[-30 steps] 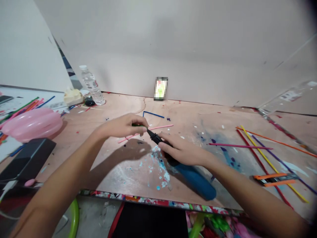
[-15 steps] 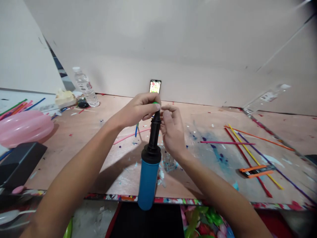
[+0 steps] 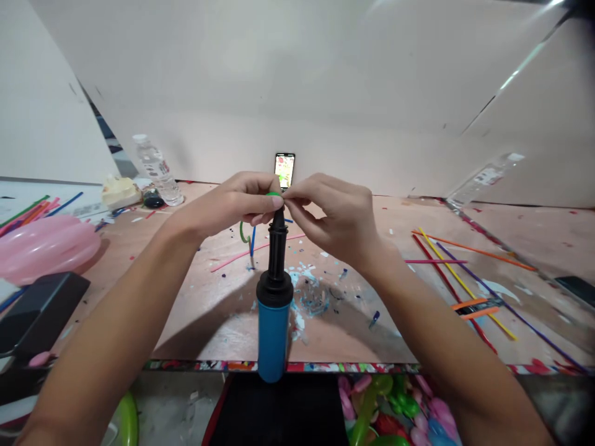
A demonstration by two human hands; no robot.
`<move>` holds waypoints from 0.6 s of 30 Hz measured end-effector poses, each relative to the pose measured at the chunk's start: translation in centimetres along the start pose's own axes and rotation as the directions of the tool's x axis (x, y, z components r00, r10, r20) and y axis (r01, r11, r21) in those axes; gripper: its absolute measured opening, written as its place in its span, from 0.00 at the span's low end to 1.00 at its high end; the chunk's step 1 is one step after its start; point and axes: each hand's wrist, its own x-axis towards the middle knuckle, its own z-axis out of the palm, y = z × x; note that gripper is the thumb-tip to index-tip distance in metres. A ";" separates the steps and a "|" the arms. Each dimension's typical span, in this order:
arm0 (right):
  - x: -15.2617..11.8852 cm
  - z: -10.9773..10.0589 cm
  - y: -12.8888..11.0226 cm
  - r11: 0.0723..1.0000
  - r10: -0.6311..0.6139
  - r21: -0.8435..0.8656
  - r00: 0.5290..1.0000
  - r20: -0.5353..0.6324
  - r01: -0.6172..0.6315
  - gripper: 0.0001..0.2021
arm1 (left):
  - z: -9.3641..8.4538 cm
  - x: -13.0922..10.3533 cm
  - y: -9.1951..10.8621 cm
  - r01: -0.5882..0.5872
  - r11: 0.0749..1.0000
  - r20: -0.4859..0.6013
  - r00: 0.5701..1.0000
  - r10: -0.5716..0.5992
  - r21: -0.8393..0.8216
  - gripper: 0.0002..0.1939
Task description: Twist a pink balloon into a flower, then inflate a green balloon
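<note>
An upright hand balloon pump point(image 3: 273, 334), blue with a black collar and tapered nozzle, stands in front of me at the table's front edge. My left hand point(image 3: 242, 201) is closed, pinching a green balloon point(image 3: 273, 195) at the nozzle tip. Below those fingers hangs a thin green curl, which looks like part of the same balloon. From the other side my right hand point(image 3: 332, 217) pinches at the nozzle tip too, its fingertips meeting the balloon's end. The fingers partly cover the balloon's mouth, so how far it sits over the nozzle is hidden.
A lit phone point(image 3: 284, 168) leans on the back wall. Left lie a pink balloon point(image 3: 51, 248), a dark box point(image 3: 44, 310) and a water bottle point(image 3: 158, 170). Right are several uninflated balloons point(image 3: 446, 275), an orange cutter point(image 3: 476, 306) and another bottle point(image 3: 486, 179). Balloons fill the space below the table.
My right hand has risen and turned inward, bringing its fingertips to the balloon at the nozzle tip. My left hand keeps its pinch. The view has shifted slightly.
</note>
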 end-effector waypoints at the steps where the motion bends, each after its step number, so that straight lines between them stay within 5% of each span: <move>1: 0.1 0.0 0.0 0.999 -0.018 -0.034 1.000 0.007 0.019 0.07 | 0.0 0.0 0.1 0.002 1.000 -0.003 1.000 -0.002 0.013 0.10; 4: 0.1 0.2 0.2 0.994 -0.049 -0.100 0.999 -0.009 0.048 0.08 | 0.2 -0.1 0.1 0.002 0.996 -0.042 0.999 0.002 0.088 0.10; 6: -0.1 0.6 0.6 0.995 -0.047 -0.094 0.999 -0.012 0.045 0.07 | 0.5 -0.3 -0.1 -0.043 0.976 -0.166 0.983 0.080 0.212 0.08; 9: -0.6 1.2 1.2 1.000 -0.008 -0.011 1.000 0.006 0.008 0.05 | 1.0 -0.9 -0.7 -0.111 0.833 -0.401 0.837 0.373 0.542 0.10; 11: -0.7 1.5 1.4 0.999 0.020 0.051 1.000 0.005 -0.020 0.05 | 1.3 -1.4 -1.3 -0.086 0.677 -0.395 0.756 0.522 0.731 0.07; 13: -0.7 1.8 1.5 0.995 0.030 0.091 1.000 -0.010 -0.029 0.05 | 1.4 -1.8 -1.8 -0.070 0.552 -0.315 0.759 0.569 0.831 0.03; 18: -0.3 2.0 1.1 0.993 0.011 0.122 0.999 -0.046 -0.006 0.04 | 1.5 -2.0 -2.2 -0.100 0.472 -0.265 0.718 0.644 0.876 0.04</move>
